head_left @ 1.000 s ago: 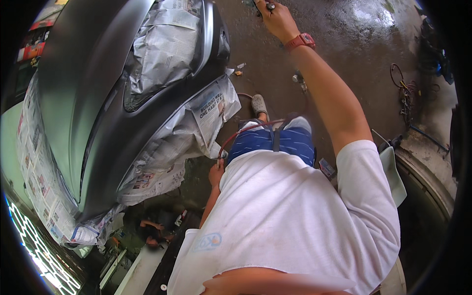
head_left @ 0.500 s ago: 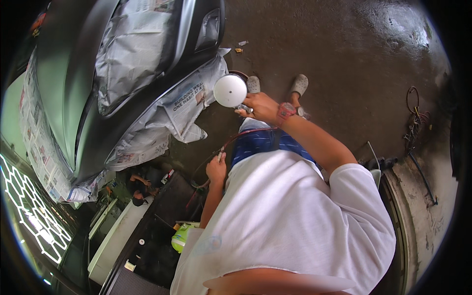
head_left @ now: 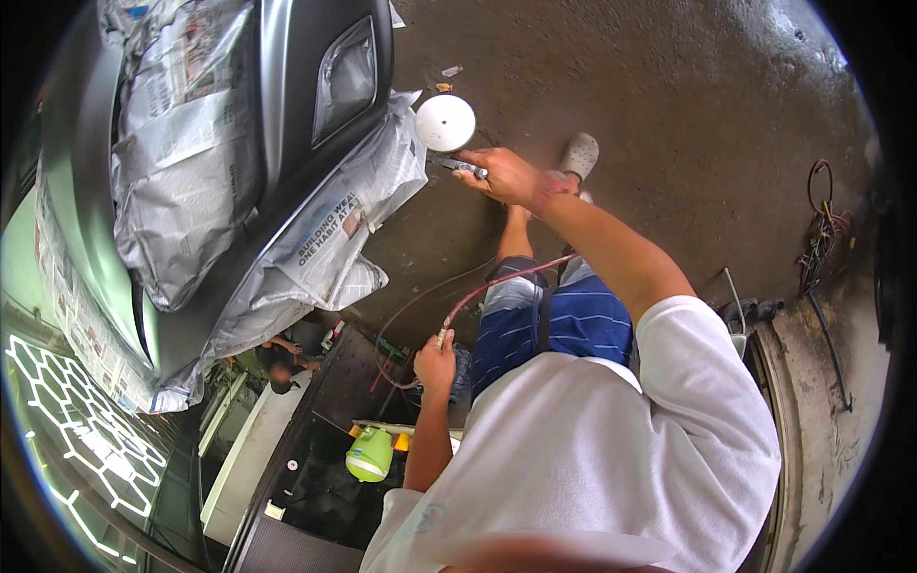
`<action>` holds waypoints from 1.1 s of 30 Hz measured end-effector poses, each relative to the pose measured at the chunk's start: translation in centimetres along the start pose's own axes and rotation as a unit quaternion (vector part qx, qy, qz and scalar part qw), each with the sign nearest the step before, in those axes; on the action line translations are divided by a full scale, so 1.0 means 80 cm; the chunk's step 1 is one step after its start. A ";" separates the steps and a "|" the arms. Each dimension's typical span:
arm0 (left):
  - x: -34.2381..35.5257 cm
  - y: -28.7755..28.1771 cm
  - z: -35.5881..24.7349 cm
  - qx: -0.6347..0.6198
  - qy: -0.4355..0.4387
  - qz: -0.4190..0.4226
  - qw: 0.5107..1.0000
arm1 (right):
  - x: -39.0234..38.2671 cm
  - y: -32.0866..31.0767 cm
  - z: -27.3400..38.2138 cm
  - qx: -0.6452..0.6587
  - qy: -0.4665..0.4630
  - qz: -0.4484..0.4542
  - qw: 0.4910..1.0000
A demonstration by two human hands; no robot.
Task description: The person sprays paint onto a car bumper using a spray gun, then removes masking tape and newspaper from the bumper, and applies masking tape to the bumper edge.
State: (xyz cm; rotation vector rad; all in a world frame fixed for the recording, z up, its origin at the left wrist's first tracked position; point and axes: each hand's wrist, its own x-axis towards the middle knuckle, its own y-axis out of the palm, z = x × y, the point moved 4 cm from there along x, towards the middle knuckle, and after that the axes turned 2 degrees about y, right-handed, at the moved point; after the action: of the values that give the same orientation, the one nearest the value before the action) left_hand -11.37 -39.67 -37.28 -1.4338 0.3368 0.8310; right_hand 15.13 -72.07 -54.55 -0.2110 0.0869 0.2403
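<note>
My right hand [head_left: 504, 175] is wrapped round a spray gun [head_left: 468, 169] with a round white cup [head_left: 445, 124] on top. The gun is held out at arm's length, close to the dark grey front corner of a car [head_left: 291, 95]. Newspaper sheets [head_left: 320, 229] are draped along the car's lower edge, and a covered lamp recess [head_left: 346, 81] sits above them. My left hand [head_left: 436, 365], lower and nearer my body, is closed on a red air hose [head_left: 462, 307]. The hose loops across in front of my shorts; part of it is hidden.
A lime-green container [head_left: 370, 455] stands on a dark surface at lower left. Another person [head_left: 280, 368] is low beyond it. Tangled cables [head_left: 820, 239] hang by the wall at right. Wet brown floor [head_left: 650, 105] lies ahead, with small scraps [head_left: 445, 87] near the car.
My right hand has moved the spray gun farther forward, along the car's corner. I have stepped and the view has shifted toward the right. Both hands keep their grips.
</note>
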 end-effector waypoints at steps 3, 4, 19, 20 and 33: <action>0.007 0.004 -0.024 -0.024 0.017 0.002 1.000 | 0.037 -0.001 -0.042 -0.015 0.042 0.014 0.999; 0.008 0.005 -0.030 -0.010 0.016 0.005 1.000 | 0.057 -0.010 -0.055 -0.033 0.049 -0.001 0.998; 0.005 0.001 -0.059 -0.133 -0.045 -0.022 0.990 | 0.236 -0.246 0.061 -0.006 -0.027 -0.226 0.974; 0.002 -0.002 -0.058 -0.136 -0.048 -0.030 0.989 | 0.208 -0.239 0.083 0.005 -0.042 -0.194 0.980; -0.046 -0.022 -0.103 -0.161 -0.033 -0.072 0.984 | 0.246 -0.339 0.267 0.017 -0.004 -0.124 0.992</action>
State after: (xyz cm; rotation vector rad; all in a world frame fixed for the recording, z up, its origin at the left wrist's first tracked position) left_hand -10.46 -48.44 -34.78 -1.7031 0.0468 0.8389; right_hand 42.12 -88.67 -30.57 -0.1847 0.0553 -0.0083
